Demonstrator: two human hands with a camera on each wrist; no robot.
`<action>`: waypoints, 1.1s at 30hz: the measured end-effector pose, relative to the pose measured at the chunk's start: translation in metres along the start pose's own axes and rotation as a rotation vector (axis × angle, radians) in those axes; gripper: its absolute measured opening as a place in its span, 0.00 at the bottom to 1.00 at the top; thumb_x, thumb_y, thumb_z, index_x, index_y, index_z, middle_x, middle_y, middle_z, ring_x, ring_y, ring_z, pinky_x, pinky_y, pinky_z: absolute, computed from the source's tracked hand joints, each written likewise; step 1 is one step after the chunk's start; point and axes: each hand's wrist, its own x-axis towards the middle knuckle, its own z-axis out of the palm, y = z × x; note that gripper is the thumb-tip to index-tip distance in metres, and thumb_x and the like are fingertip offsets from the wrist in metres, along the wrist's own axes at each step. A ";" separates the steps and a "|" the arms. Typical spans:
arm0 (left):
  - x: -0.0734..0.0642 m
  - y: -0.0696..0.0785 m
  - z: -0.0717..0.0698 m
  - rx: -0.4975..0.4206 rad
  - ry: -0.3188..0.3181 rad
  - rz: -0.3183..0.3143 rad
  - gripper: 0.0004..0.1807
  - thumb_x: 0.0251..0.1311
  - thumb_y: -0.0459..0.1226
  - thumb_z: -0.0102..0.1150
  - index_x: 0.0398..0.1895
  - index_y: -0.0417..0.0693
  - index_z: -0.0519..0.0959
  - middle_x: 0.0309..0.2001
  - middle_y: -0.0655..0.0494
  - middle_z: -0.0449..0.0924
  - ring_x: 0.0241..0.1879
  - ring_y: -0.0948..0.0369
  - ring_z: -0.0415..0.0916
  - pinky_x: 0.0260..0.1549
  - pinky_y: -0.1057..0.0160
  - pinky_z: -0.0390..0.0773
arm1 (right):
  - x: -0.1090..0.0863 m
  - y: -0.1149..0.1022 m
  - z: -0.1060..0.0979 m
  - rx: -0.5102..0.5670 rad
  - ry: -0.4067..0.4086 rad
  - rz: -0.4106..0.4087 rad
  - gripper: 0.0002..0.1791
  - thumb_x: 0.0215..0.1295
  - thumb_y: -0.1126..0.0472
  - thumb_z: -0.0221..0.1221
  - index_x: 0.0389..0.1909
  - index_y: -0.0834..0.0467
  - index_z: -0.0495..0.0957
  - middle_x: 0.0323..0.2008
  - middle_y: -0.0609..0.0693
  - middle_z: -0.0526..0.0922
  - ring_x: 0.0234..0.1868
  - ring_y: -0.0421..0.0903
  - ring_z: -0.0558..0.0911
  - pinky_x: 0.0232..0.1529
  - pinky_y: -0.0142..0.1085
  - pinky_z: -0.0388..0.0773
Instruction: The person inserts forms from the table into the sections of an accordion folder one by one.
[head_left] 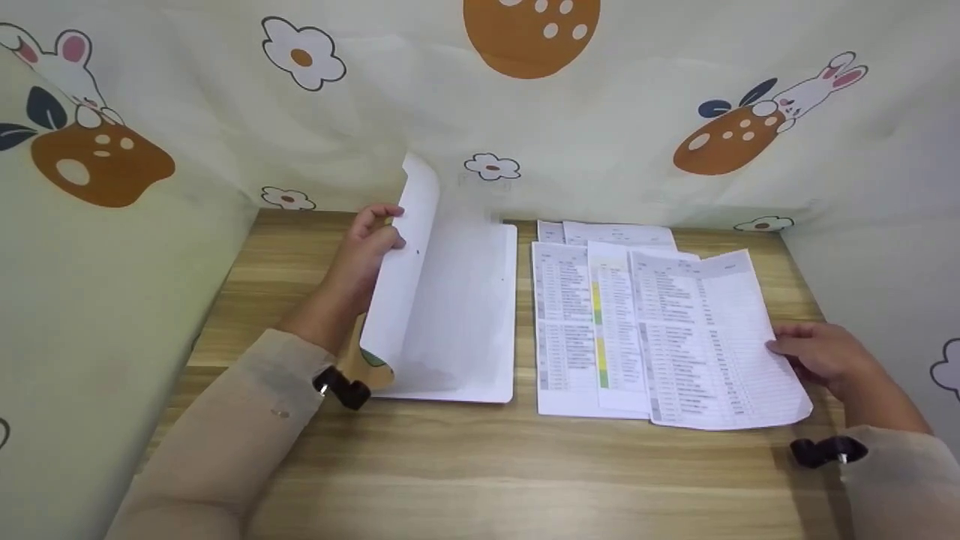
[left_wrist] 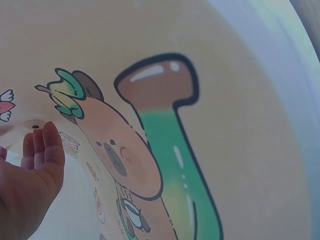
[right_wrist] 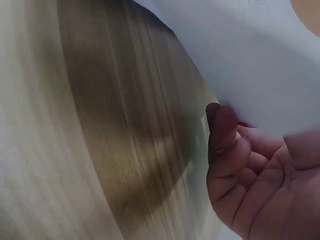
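Note:
My left hand [head_left: 365,251] pinches the free edge of a folder's cover [head_left: 417,232], which stands raised and curved. Its inner side is white; in the left wrist view the outer side of the cover [left_wrist: 235,60] carries a printed capybara cartoon. The folder's white inside [head_left: 469,315] lies exposed on the table. Over at the right, my right hand [head_left: 821,352] pinches the right edge of a printed sheet [head_left: 697,352], thumb on top and fingers beneath. That edge of the sheet bends upward. In the right wrist view the sheet's underside [right_wrist: 250,65] hangs over the fingers.
Under and left of the held sheet lie other printed sheets [head_left: 564,330], one with yellow and green blocks [head_left: 598,352]. More papers [head_left: 619,233] stick out behind them. The wooden table [head_left: 525,480] meets a patterned cloth wall [head_left: 397,112] at the back and sides.

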 end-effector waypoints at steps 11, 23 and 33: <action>0.000 0.000 0.000 -0.012 0.004 -0.002 0.19 0.65 0.32 0.48 0.57 0.59 0.72 0.60 0.52 0.71 0.54 0.51 0.77 0.45 0.58 0.83 | -0.023 -0.021 -0.002 0.242 -0.033 -0.083 0.09 0.78 0.55 0.62 0.54 0.44 0.80 0.38 0.37 0.89 0.40 0.38 0.88 0.41 0.35 0.87; 0.000 0.002 0.004 0.010 0.007 0.026 0.19 0.66 0.32 0.48 0.58 0.58 0.72 0.63 0.52 0.69 0.56 0.50 0.76 0.44 0.58 0.85 | -0.044 -0.085 0.041 0.572 -0.052 -0.271 0.08 0.76 0.64 0.63 0.48 0.49 0.86 0.39 0.45 0.92 0.35 0.42 0.90 0.35 0.36 0.88; -0.001 0.007 0.006 0.051 0.026 0.040 0.20 0.65 0.31 0.48 0.58 0.56 0.72 0.56 0.50 0.70 0.53 0.50 0.76 0.41 0.59 0.85 | -0.051 -0.143 0.085 0.679 -0.146 -0.403 0.11 0.77 0.68 0.59 0.49 0.54 0.88 0.40 0.49 0.92 0.35 0.43 0.91 0.34 0.35 0.89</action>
